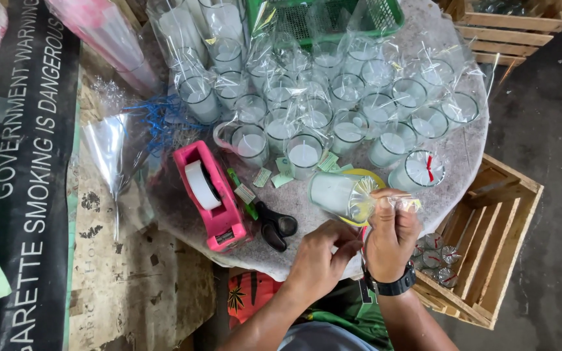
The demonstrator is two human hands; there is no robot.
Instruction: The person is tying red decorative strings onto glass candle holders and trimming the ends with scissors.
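A wrapped candle (336,194) is held on its side just in front of the tape dispenser's (208,195) right, past the scissors (274,225), at the near edge of the round table (463,156). Its long axis runs left to right: the glass base points left toward the dispenser, and the gathered neck of clear wrap points right. That neck is pinched shut in the right hand (391,234), thumb and fingers closed on the bunched film (a watch is worn on this wrist). The candle thus lies up and to the left of the right hand, which alone carries it. The left hand (320,260) is set lower and nearer the dispenser, its fingers drawn together on a thin red tie (363,235) just under the right hand; whether the tie is truly gripped cannot be told. A finished candle (417,171) with a red tie stands further right of the dispenser.
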